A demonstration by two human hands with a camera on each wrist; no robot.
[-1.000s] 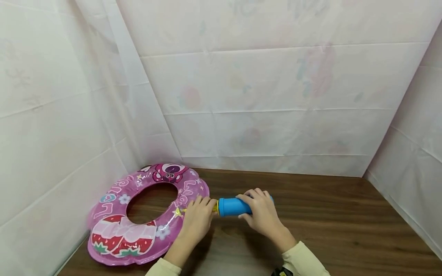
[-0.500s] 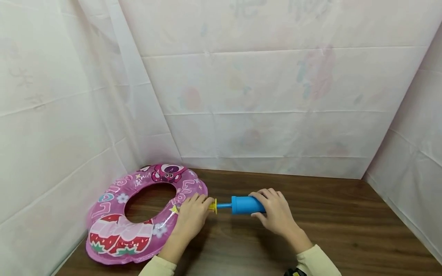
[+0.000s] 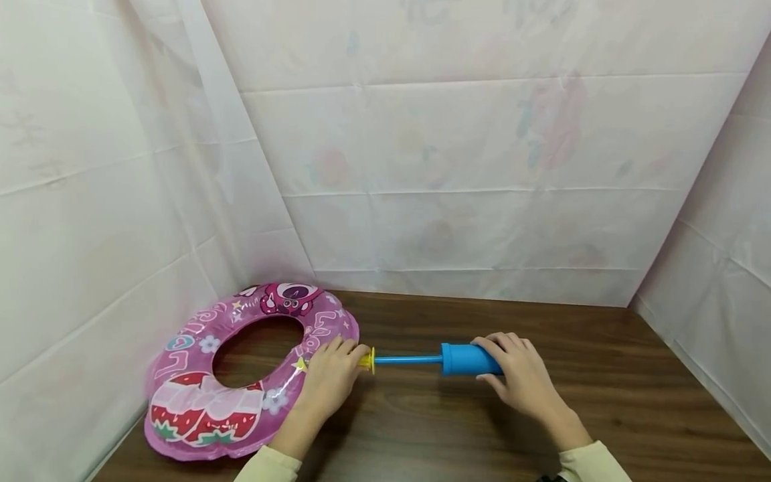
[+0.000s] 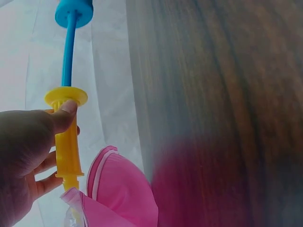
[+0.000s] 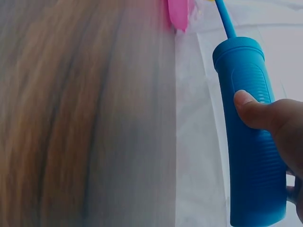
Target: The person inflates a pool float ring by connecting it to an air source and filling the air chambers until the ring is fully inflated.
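1. Head view: A pink inflatable swim ring (image 3: pixel 207 408) lies at lower left on the wooden table (image 3: pixel 632 388). The blue hand pump (image 3: pixel 470 359) stretches sideways right of it, its rod (image 3: pixel 408 360) drawn out between the left hand (image 3: pixel 330 371) and right hand (image 3: pixel 521 368), probably to keep the stroke in line with the ring.
2. Left wrist view: The yellow nozzle piece (image 4: pixel 67 146) stands left of centre, its narrow end meeting pink vinyl at the bottom; whether it sits inside a valve I cannot tell. Thumb and fingers close around it just below the flange, presumably to steady that end.
3. Right wrist view: The ribbed pump barrel (image 5: pixel 253 142) fills the right side. The thumb presses across its front, fingers wrapping behind, likely for a firm pull.
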